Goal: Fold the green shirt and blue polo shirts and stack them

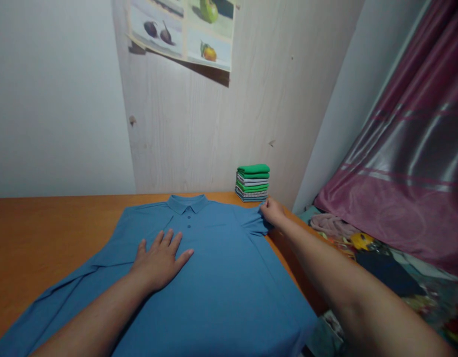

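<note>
A blue collared shirt (221, 267) lies spread face up, its collar toward the wall and its lower part toward me. My left hand (160, 260) rests flat on the shirt's chest, left of the buttons, with its fingers spread. At the shirt's right side, my right hand (272, 212) is closed on the short sleeve, which is bunched at the fingers. The long left part of the shirt stretches down to the lower left with several creases, partly hidden behind my left forearm.
A stack of folded green, grey and patterned cloths (252, 183) stands at the back edge of the orange table (46, 233), just beyond my right hand. Right of the table are a pink curtain (396, 203) and piled fabrics (388, 272).
</note>
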